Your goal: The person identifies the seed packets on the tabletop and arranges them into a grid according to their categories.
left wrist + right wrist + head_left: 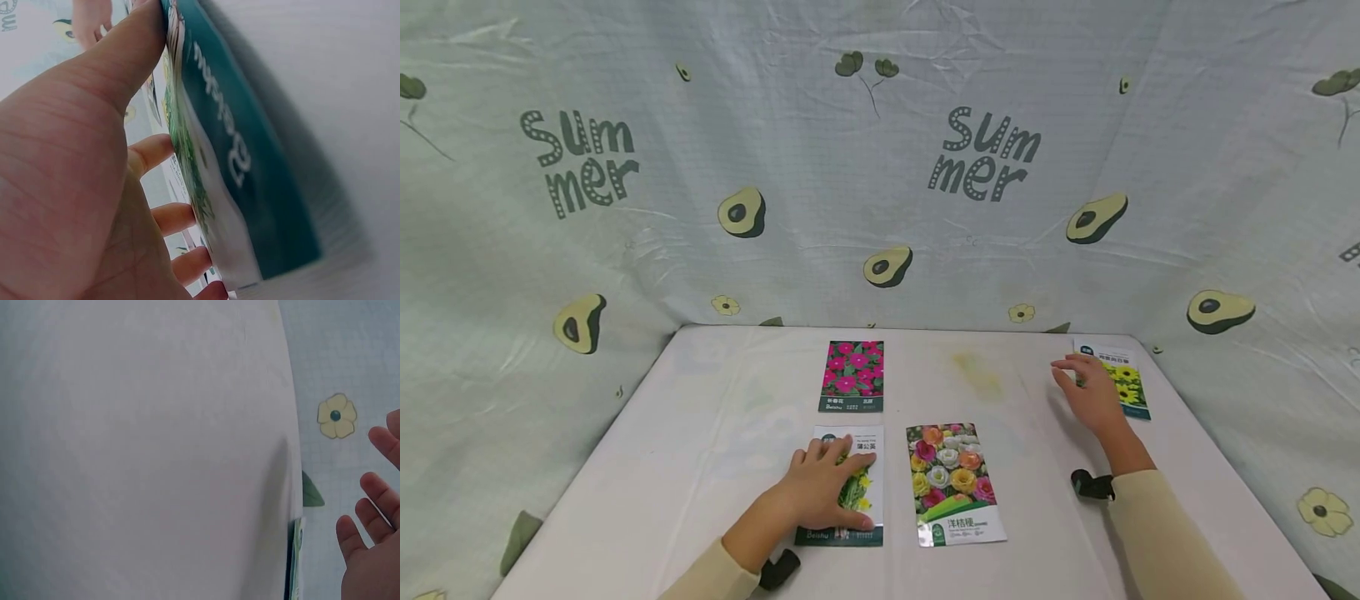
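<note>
With spread fingers, my left hand (823, 487) rests on a dandelion seed packet (871, 493) lying on the table. In the left wrist view its fingertips touch the face of the packet (225, 134), near the dark green "Beishu" band. My right hand (1088, 396) hovers at the left side of a sunflower seed packet (1129, 385) at the far right, fingers loosely bent and holding nothing. Part of that packet is hidden behind the hand. In the right wrist view, the right hand (372, 550) is apart from the packet's edge (296, 562).
A packet with pink flowers (852, 373) lies behind the dandelion packet. Right of my left hand lies a packet with multicoloured roselike flowers (953, 479). The white table (700, 467) meets a hanging cloth (820, 208) printed with avocados at its back and sides.
</note>
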`<state>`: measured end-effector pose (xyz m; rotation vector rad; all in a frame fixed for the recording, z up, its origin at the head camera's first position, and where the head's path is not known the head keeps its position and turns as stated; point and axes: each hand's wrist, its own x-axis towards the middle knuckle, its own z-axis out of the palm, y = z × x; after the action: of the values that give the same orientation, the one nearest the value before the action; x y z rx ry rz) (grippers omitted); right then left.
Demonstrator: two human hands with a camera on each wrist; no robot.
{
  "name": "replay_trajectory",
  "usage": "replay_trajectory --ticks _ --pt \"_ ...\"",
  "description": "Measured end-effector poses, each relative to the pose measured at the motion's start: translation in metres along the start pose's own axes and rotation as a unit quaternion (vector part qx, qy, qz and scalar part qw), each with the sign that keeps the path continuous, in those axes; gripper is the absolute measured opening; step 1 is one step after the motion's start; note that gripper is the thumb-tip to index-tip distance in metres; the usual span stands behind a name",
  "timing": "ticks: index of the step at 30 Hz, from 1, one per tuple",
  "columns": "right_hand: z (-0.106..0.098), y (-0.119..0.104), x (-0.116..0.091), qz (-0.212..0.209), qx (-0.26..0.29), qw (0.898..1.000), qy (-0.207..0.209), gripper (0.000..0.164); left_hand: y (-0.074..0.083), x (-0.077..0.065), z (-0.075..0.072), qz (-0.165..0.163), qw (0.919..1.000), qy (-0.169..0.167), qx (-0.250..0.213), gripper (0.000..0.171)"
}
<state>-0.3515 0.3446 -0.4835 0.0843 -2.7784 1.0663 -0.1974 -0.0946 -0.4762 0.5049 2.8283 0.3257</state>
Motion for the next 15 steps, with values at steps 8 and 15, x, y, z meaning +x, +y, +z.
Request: replay_trajectory --ticks 8,15 --pt "-0.015 0.022 0.006 0.011 -0.045 0.999 -0.012 0.047 -0.002 0.001 0.003 0.004 1.0000 0.003 0.002 0.094" --pt "-0.026 0.041 0.014 0.017 -0.077 0.997 -0.027 0.054 -0.001 0.000 0.001 0.003 1.0000 0.003 0.005 0.094"
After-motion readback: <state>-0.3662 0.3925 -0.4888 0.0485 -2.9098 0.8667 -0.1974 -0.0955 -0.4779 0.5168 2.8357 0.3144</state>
